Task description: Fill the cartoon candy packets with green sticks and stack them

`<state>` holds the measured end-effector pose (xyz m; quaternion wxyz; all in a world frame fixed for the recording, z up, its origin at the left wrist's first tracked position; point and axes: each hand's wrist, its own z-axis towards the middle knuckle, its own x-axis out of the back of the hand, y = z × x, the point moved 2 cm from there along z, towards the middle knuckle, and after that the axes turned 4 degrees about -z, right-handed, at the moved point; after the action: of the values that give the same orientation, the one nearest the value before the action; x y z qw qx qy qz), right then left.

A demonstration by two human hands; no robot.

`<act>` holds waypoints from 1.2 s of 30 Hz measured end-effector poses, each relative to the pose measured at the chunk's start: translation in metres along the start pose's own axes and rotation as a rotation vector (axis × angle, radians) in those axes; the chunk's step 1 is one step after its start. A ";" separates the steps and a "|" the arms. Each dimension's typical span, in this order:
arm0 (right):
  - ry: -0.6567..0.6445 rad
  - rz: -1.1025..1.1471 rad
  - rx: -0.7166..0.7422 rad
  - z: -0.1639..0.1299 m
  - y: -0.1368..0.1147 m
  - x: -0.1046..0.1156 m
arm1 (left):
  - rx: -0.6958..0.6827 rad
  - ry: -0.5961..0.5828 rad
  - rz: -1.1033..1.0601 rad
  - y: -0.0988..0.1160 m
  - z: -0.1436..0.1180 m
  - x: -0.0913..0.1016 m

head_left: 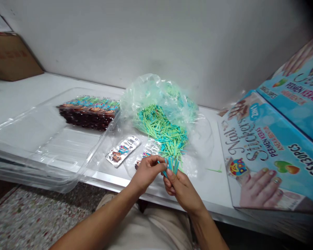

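Observation:
A small bunch of blue and green sticks (175,164), thin like little straws, is gripped in my right hand (181,185) near the table's front edge. Beside it, my left hand (148,172) is closed, pinching a blue stick at the side of the bunch. Just beyond both hands, a loose heap of green and blue sticks (163,130) spills from a clear plastic bag (151,86). Left of the heap lies a printed sachet (123,151) with a cartoon face. A second sachet (149,150) is partly hidden behind my left hand.
A clear plastic tray (54,142) at the left holds a stacked row of dark printed packets (90,111). Blue Nail Stickers boxes (266,156) stand at the right. A cardboard box (13,57) sits far left, and a wall (135,38) closes off the table's back.

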<state>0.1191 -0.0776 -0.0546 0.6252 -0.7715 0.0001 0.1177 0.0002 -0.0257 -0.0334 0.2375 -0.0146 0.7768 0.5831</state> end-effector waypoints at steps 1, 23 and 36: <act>-0.012 0.011 0.001 0.000 0.000 0.000 | 0.007 -0.012 -0.002 -0.001 0.000 0.000; -0.043 0.034 0.010 -0.003 0.008 -0.003 | 0.004 0.002 0.069 0.004 -0.005 0.000; -0.080 0.097 0.001 -0.004 0.012 -0.003 | 0.039 -0.008 0.073 0.002 -0.005 -0.001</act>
<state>0.1147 -0.0847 -0.0648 0.6186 -0.7651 0.0124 0.1784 -0.0011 -0.0299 -0.0297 0.2195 0.0207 0.7870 0.5762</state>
